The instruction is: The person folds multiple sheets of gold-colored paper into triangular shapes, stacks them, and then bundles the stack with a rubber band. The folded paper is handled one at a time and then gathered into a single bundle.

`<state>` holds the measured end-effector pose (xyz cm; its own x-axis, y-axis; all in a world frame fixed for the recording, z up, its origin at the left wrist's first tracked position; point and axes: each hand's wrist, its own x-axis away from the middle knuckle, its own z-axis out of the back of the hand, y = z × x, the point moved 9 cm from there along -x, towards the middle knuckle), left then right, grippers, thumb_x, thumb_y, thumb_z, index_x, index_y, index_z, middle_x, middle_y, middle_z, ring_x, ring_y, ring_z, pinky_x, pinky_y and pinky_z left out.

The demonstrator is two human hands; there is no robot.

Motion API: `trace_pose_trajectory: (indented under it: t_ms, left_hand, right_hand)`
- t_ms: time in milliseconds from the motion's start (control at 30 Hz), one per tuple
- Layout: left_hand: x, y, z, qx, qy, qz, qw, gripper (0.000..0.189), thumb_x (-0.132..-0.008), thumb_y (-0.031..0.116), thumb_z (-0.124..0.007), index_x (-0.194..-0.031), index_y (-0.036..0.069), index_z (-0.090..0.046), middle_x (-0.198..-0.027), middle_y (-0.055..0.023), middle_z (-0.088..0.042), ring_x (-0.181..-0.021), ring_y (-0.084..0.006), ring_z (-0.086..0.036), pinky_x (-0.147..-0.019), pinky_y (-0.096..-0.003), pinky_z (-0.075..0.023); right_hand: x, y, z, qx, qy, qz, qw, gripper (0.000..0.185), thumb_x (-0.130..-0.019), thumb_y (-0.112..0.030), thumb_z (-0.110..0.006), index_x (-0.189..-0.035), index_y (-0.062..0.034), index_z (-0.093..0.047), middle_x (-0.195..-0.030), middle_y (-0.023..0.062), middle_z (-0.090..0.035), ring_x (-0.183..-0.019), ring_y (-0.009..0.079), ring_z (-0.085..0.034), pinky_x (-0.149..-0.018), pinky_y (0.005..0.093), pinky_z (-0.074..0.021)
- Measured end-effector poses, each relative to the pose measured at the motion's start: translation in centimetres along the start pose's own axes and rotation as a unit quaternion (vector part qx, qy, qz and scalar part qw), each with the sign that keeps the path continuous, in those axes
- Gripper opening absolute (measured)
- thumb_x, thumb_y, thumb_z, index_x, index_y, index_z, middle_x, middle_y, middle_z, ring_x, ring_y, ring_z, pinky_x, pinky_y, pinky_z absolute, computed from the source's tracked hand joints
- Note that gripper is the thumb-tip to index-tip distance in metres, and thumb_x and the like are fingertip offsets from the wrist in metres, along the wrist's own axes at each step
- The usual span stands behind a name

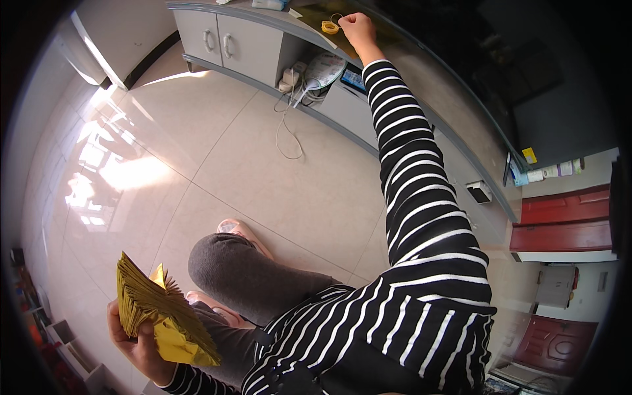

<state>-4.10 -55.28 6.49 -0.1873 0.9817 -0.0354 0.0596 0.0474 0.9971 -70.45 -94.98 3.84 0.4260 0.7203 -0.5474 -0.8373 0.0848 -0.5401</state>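
Note:
At the lower left, my left hand [136,340] grips a thick stack of folded gold paper [163,316]. Its layers fan out along the upper edges, and a shiny foil face shows below. My right arm stretches far out to the top of a low cabinet [419,79]. There the fingertips of my right hand [359,32] pinch a thin loop, apparently a rubber band [335,18]. A small bundle of yellow rubber bands [330,27] lies beside those fingers, on a dark sheet [316,12].
Under the cabinet top, an open shelf holds a power adapter [291,76], a round hand fan [326,69] and cables. One white cable [300,148] loops onto the tiled floor [247,163]. A dark screen [493,59] stands along the cabinet's back. My bent knee [212,256] is between both hands.

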Motion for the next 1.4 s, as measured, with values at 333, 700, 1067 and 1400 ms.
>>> trace_pose_trajectory:
  t_ms: [333, 700, 1067, 1400]
  left_hand:
    - [0.7, 0.6, -1.0, 0.005, 0.003, -0.005, 1.0, 0.056, -0.078, 0.03, -0.079, -0.113, -0.006, -0.055, -0.103, -0.0075, -0.06, -0.091, -0.0139, -0.058, -0.082, -0.0261, -0.0472]
    - [2.5, -0.3, -1.8, 0.289, -0.112, -0.007, 0.951, 0.045, -0.082, 0.008, -0.074, -0.121, -0.005, -0.056, -0.11, -0.0118, -0.068, -0.099, -0.0177, -0.067, -0.088, -0.0312, -0.0563]
    - [6.2, -2.9, 0.6, 0.354, -0.079, -0.019, 0.932, 0.059, -0.082, 0.024, -0.079, -0.128, -0.004, -0.054, -0.119, -0.0155, -0.066, -0.103, -0.0208, -0.067, -0.088, -0.0347, -0.0562]
    - [6.9, -4.0, 2.4, 0.354, -0.041, -0.031, 0.934, 0.061, -0.082, 0.028, -0.078, -0.128, -0.003, -0.054, -0.118, -0.0143, -0.066, -0.1, -0.0208, -0.068, -0.085, -0.0328, -0.0562]
  right_hand:
    - [12.9, -18.9, 0.7, -0.375, -0.266, 0.076, 0.885, 0.01, -0.093, -0.012, -0.065, -0.091, -0.0033, -0.061, -0.085, 0.0044, -0.067, -0.073, 0.0091, -0.06, -0.066, 0.0227, -0.0479]
    - [35.8, -41.9, 6.0, -0.552, -0.56, 0.137, 0.602, 0.006, -0.094, -0.006, -0.06, -0.093, -0.0042, -0.054, -0.093, 0.0108, -0.068, -0.08, 0.0135, -0.063, -0.072, 0.0257, -0.0519]
    - [42.9, -46.9, 10.1, -0.48, -0.611, 0.283, 0.562, 0.008, -0.096, -0.003, -0.058, -0.09, -0.0018, -0.054, -0.092, 0.0071, -0.062, -0.082, 0.0109, -0.064, -0.079, 0.0237, -0.0551]
    - [46.2, -48.2, 11.7, -0.37, -0.57, 0.381, 0.627, 0.015, -0.094, -0.005, -0.063, -0.086, -0.003, -0.051, -0.08, 0.0002, -0.056, -0.075, 0.0054, -0.058, -0.071, 0.0207, -0.0515]
